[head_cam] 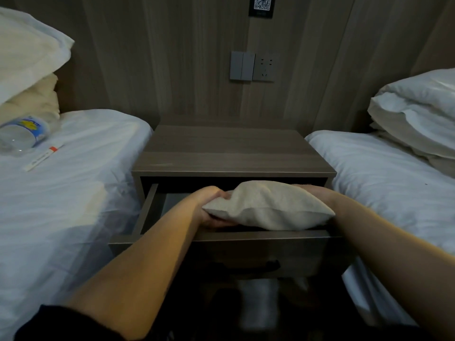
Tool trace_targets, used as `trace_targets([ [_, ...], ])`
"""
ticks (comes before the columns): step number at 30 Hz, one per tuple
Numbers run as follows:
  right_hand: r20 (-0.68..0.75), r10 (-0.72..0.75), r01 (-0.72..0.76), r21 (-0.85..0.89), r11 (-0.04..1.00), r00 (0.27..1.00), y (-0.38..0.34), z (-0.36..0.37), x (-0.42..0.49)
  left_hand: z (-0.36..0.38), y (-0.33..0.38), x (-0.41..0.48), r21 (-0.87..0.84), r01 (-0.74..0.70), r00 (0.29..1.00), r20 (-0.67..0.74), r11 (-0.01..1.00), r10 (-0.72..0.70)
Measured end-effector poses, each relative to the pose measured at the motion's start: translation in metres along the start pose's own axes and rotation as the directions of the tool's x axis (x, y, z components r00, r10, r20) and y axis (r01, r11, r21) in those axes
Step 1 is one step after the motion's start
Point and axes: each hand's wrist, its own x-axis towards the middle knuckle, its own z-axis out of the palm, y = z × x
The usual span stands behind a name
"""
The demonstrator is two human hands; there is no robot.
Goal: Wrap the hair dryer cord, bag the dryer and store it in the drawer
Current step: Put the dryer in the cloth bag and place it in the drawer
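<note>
A cream cloth bag (pixel 268 205), bulging with something hidden inside, lies across the pulled-out drawer (pixel 258 236) of the wooden nightstand (pixel 231 153). My left hand (pixel 209 207) grips the bag's left end, fingers under it and thumb on top. At the bag's far right end my right hand (pixel 312 190) is mostly hidden behind the cloth and holds that end. The hair dryer and its cord cannot be seen.
A bed with white sheets stands on each side of the nightstand. On the left bed lie a plastic water bottle (pixel 22 135) and a thin white packet (pixel 43 157). Pillows (pixel 418 112) pile on the right bed. Wall switches and a socket (pixel 253 66) sit above.
</note>
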Motion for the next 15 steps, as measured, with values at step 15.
trace_targets([
  [15, -0.084, 0.010, -0.031, -0.257, 0.966, 0.996, 0.008, 0.028, 0.057, -0.011, 0.013, 0.063, 0.397, 0.079, 0.967, -0.254, 0.914, 0.026],
])
